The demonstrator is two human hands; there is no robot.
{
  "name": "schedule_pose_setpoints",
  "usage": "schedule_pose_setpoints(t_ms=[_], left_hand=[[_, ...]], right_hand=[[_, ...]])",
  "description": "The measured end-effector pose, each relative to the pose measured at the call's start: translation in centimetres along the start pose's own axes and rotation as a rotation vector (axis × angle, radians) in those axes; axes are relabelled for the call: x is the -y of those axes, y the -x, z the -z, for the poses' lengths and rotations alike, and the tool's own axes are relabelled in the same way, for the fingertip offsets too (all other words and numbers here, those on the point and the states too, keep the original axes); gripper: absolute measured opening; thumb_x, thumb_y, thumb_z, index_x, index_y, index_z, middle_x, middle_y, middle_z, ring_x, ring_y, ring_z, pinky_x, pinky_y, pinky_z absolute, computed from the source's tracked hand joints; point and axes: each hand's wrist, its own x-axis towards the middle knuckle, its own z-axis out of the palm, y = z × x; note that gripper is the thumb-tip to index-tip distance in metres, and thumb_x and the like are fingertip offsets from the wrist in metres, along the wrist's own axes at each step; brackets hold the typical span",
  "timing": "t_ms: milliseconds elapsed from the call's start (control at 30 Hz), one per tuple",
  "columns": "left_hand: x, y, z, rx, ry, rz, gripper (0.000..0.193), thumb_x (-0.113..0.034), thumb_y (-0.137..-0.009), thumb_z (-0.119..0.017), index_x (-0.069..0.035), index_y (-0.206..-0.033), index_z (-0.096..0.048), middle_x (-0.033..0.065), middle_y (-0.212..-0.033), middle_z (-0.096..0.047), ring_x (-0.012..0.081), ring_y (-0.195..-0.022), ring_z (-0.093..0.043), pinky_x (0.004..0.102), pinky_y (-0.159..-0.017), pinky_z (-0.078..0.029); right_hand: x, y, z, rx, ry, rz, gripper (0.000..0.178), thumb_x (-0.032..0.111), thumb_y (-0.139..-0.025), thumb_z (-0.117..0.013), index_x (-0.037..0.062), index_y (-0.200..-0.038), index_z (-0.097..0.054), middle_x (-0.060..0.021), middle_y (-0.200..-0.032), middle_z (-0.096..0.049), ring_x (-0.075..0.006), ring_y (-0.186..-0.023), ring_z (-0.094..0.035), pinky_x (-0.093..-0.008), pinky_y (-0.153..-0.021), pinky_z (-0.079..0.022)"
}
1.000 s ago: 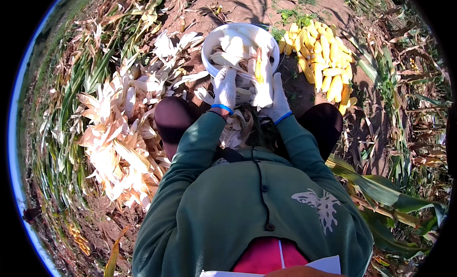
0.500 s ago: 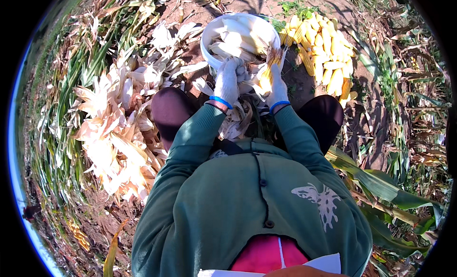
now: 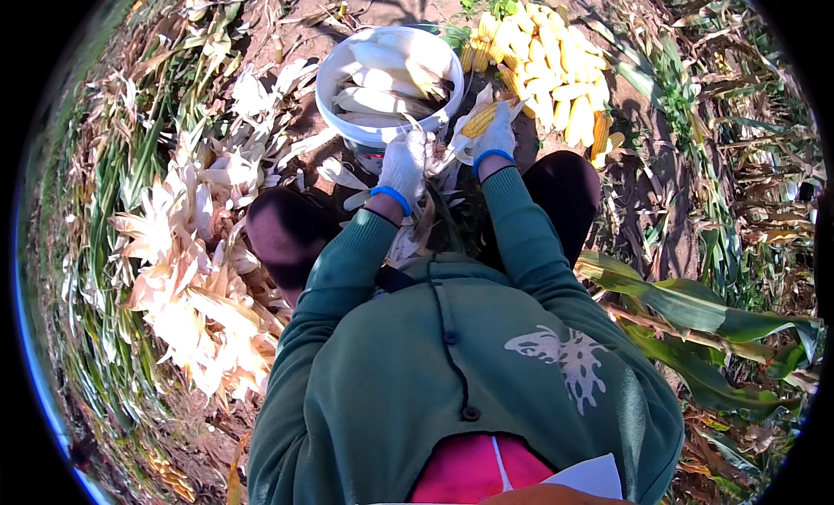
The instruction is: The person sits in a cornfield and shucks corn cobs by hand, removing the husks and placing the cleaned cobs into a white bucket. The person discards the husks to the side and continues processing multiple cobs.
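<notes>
A partly husked yellow ear of corn point(image 3: 479, 121) is in my right hand point(image 3: 496, 140), whose gloved fingers wrap round it. Pale husk still hangs about the ear. Just left of it, my gloved left hand point(image 3: 403, 165) is closed on dry corn husk point(image 3: 440, 151) between the two hands; its fingertips are partly hidden. Beyond my left hand stands a white bucket point(image 3: 328, 101) holding several ears still in pale husks point(image 3: 380, 79).
Bare yellow ears lie in a heap point(image 3: 556, 66) on the soil, right of the bucket. A large pile of loose dry husks point(image 3: 204, 270) spreads at my left. My knees point(image 3: 291, 236) flank the work. Green-leaved stalks point(image 3: 695, 310) lie at the right.
My hands have drawn a little apart, and the left one has come nearer, away from the bucket's rim. The ear in my right hand has tipped over toward level. The whole view has shifted slightly.
</notes>
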Motion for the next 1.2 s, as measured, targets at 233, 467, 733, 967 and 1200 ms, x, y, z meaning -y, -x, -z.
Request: schedule_pose_setpoints(t_ms=[233, 467, 733, 967, 1200], left_hand=[[-2.6, 2.3, 3.6, -0.206, 0.240, 0.186, 0.023, -0.028, -0.097, -0.048, -0.007, -0.089, -0.056, -0.0036, -0.064, -0.042, 0.0068, -0.047, -0.034, 0.0218, -0.043, -0.030], [-3.3, -1.0, 2.9, -0.170, 0.179, -0.039, 0.045, -0.050, -0.093, -0.057, -0.005, -0.093, -0.055, 0.0003, -0.070, -0.050, 0.0084, -0.054, -0.043, 0.0217, -0.053, -0.038], [-3.6, -1.8, 3.8, 0.017, -0.236, -0.146, 0.073, -0.047, -0.086, -0.063, 0.004, -0.134, -0.043, 0.0131, -0.115, -0.059, 0.0175, -0.098, -0.057, 0.0294, -0.081, -0.048], [-4.1, -0.9, 3.4, -0.090, 0.054, -0.113, 0.031, -0.028, -0.096, -0.056, -0.001, -0.106, -0.064, 0.0015, -0.091, -0.064, 0.0076, -0.080, -0.057, 0.0241, -0.073, -0.047], [-3.1, -1.8, 4.4, -0.350, -0.286, -0.127, 0.036, -0.032, -0.098, -0.050, -0.004, -0.082, -0.066, 0.0006, -0.074, -0.060, 0.0107, -0.068, -0.053, 0.0284, -0.063, -0.042]], right_hand=[[4.7, -5.6, 1.4, 0.084, -0.058, 0.208, 0.039, 0.049, -0.094, -0.051, 0.0124, -0.109, -0.054, -0.0050, -0.088, -0.058, -0.0198, -0.076, -0.060, -0.0382, -0.061, -0.052], [2.0, 2.5, -1.5, 0.556, 0.114, -0.120, 0.046, 0.037, -0.095, -0.058, 0.0047, -0.127, -0.053, -0.0075, -0.110, -0.063, -0.0175, -0.094, -0.065, -0.0314, -0.077, -0.055], [-0.1, 6.0, 0.4, 0.853, 0.610, -0.214, 0.046, 0.032, -0.096, -0.057, -0.0029, -0.126, -0.055, -0.0071, -0.110, -0.065, -0.0135, -0.094, -0.063, -0.0274, -0.080, -0.052], [-1.5, 7.0, 0.5, 0.833, 0.615, -0.216, 0.048, 0.031, -0.095, -0.060, -0.0042, -0.128, -0.053, -0.0075, -0.115, -0.062, -0.0145, -0.097, -0.061, -0.0272, -0.084, -0.050], [-2.3, 4.8, 1.1, 0.797, 0.244, -0.320, 0.052, 0.034, -0.097, -0.053, -0.0005, -0.135, -0.045, -0.0139, -0.124, -0.057, -0.0223, -0.109, -0.059, -0.0352, -0.094, -0.049]])
